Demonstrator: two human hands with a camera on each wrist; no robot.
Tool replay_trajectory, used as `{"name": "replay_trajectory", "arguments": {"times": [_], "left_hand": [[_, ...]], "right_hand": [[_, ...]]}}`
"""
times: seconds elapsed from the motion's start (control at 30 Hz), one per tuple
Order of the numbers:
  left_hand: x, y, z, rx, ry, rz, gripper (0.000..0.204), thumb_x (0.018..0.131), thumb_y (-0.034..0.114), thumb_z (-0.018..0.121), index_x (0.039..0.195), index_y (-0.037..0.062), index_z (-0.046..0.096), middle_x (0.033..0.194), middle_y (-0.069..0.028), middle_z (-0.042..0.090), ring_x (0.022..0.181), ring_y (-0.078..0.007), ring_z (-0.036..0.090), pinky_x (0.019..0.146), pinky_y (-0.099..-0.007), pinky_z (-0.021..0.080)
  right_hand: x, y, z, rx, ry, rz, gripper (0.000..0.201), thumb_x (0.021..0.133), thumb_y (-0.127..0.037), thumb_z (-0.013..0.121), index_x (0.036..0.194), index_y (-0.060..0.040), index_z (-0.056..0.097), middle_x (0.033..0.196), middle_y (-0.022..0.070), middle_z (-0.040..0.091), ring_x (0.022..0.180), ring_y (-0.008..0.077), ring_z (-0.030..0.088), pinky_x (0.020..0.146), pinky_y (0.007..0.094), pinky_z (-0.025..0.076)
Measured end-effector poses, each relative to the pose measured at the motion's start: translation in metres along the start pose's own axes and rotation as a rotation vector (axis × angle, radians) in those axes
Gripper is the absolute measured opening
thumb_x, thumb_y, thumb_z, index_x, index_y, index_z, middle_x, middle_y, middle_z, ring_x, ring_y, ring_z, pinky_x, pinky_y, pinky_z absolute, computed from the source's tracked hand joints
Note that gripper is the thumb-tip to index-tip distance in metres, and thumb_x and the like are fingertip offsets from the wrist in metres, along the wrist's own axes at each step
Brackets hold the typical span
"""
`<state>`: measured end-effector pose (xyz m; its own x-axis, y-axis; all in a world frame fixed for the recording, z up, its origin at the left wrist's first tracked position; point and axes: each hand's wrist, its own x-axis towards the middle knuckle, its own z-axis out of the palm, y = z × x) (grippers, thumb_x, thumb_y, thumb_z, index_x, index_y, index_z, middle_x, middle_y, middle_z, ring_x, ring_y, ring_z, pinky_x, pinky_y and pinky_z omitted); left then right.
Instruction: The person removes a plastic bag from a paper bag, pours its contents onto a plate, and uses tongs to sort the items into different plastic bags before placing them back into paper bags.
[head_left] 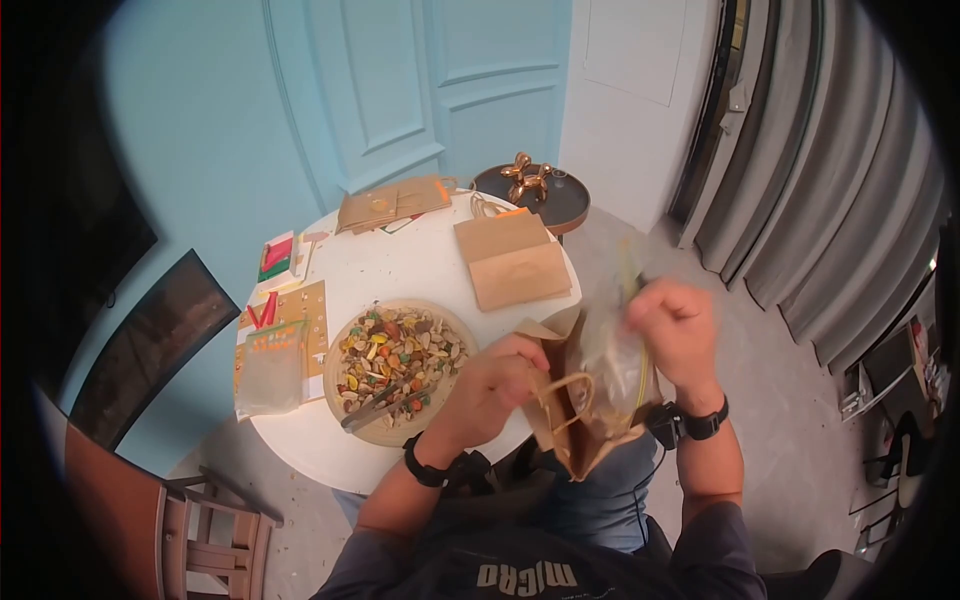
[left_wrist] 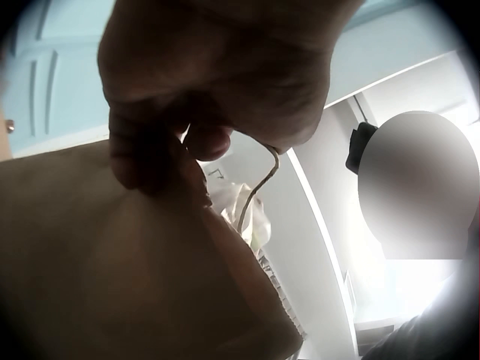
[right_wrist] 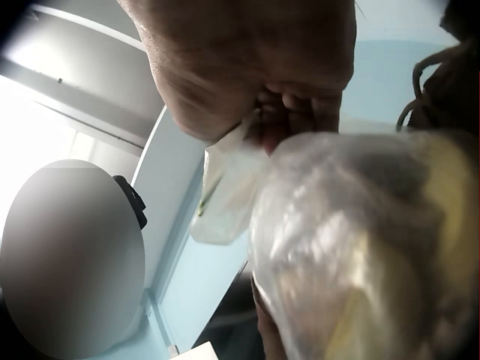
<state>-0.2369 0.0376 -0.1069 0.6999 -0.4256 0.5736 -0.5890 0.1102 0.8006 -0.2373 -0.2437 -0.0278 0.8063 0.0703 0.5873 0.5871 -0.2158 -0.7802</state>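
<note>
My left hand grips the rim of an open brown paper bag by its twisted handle, over my lap at the table's front edge. In the left wrist view, its fingers curl over the bag's edge. My right hand pinches the top of a clear zip bag, which hangs partly inside the paper bag. Seen from the right wrist, the plastic bag bulges with blurred, yellowish and dark contents. Left of my hands, a round tray holds mixed dried pieces, with metal tongs lying across them.
Folded brown paper bags lie at the table's right, and more paper bags at the back. A stack of clear zip bags rests at the left edge. Beyond the table, a small black side table bears a shiny balloon-dog figure.
</note>
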Motion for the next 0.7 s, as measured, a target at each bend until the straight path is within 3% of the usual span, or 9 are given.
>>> {"name": "replay_trajectory", "arguments": {"times": [0.1, 0.2, 0.3, 0.4, 0.5, 0.6, 0.7], "left_hand": [[0.001, -0.005, -0.003, 0.0, 0.083, -0.042, 0.064, 0.118, 0.052, 0.049, 0.081, 0.0004, 0.059, 0.118, -0.0173, 0.071, 0.101, -0.0246, 0.066, 0.088, -0.0341, 0.05], [0.007, -0.006, 0.002, 0.062, 0.094, -0.026, 0.07, 0.121, 0.053, 0.038, 0.073, 0.004, 0.051, 0.113, -0.0184, 0.073, 0.09, -0.0195, 0.064, 0.076, -0.0282, 0.047], [0.009, -0.002, 0.005, 0.043, 0.073, -0.015, 0.067, 0.122, 0.048, 0.038, 0.073, 0.0039, 0.051, 0.113, -0.0175, 0.074, 0.089, -0.0181, 0.062, 0.076, -0.0289, 0.047], [0.004, -0.013, 0.004, 0.049, 0.096, -0.021, 0.063, 0.122, 0.044, 0.039, 0.076, 0.0033, 0.053, 0.114, -0.0187, 0.073, 0.094, -0.0206, 0.063, 0.081, -0.0323, 0.048], [-0.002, -0.028, 0.0, 0.029, 0.149, -0.069, 0.053, 0.12, 0.037, 0.044, 0.079, 0.003, 0.053, 0.114, -0.021, 0.072, 0.102, -0.0252, 0.064, 0.087, -0.0361, 0.049], [-0.002, -0.031, 0.006, -0.048, 0.175, -0.054, 0.051, 0.12, 0.036, 0.042, 0.083, 0.0029, 0.053, 0.115, -0.0191, 0.072, 0.099, -0.0237, 0.062, 0.086, -0.0359, 0.049], [-0.002, -0.019, 0.002, -0.013, 0.157, -0.071, 0.053, 0.122, 0.04, 0.04, 0.087, 0.0032, 0.053, 0.116, -0.0176, 0.071, 0.097, -0.0225, 0.061, 0.086, -0.0351, 0.048]], "right_hand": [[-0.001, -0.014, -0.013, -0.257, -0.361, 0.119, 0.017, 0.103, -0.012, 0.078, 0.092, 0.0008, 0.078, 0.08, 0.005, 0.074, 0.074, 0.0105, 0.064, 0.065, 0.0327, 0.049], [-0.005, -0.009, -0.009, -0.179, -0.259, 0.096, 0.019, 0.104, -0.014, 0.078, 0.093, 0.0011, 0.078, 0.077, 0.0075, 0.071, 0.069, 0.0128, 0.062, 0.063, 0.0336, 0.048], [-0.008, -0.002, 0.004, 0.014, 0.008, -0.268, 0.019, 0.104, -0.014, 0.078, 0.093, 0.0011, 0.078, 0.075, 0.007, 0.07, 0.066, 0.0144, 0.059, 0.062, 0.035, 0.046], [-0.003, -0.016, 0.0, -0.091, -0.253, -0.009, 0.021, 0.104, -0.013, 0.078, 0.09, 0.0016, 0.076, 0.075, 0.0076, 0.068, 0.065, 0.0181, 0.058, 0.061, 0.0374, 0.045], [-0.004, -0.012, -0.012, -0.37, -0.566, 0.023, 0.022, 0.103, -0.013, 0.078, 0.088, 0.0021, 0.072, 0.077, 0.0109, 0.068, 0.064, 0.024, 0.057, 0.06, 0.0388, 0.045], [-0.01, -0.018, -0.007, -0.292, -0.462, -0.073, 0.023, 0.101, -0.013, 0.08, 0.087, 0.002, 0.07, 0.075, 0.0153, 0.066, 0.064, 0.0314, 0.057, 0.061, 0.0416, 0.046], [-0.012, -0.027, 0.002, -0.207, -0.34, 0.044, 0.022, 0.102, -0.015, 0.077, 0.088, 0.0017, 0.071, 0.074, 0.0176, 0.066, 0.068, 0.0376, 0.063, 0.065, 0.0467, 0.05]]}}
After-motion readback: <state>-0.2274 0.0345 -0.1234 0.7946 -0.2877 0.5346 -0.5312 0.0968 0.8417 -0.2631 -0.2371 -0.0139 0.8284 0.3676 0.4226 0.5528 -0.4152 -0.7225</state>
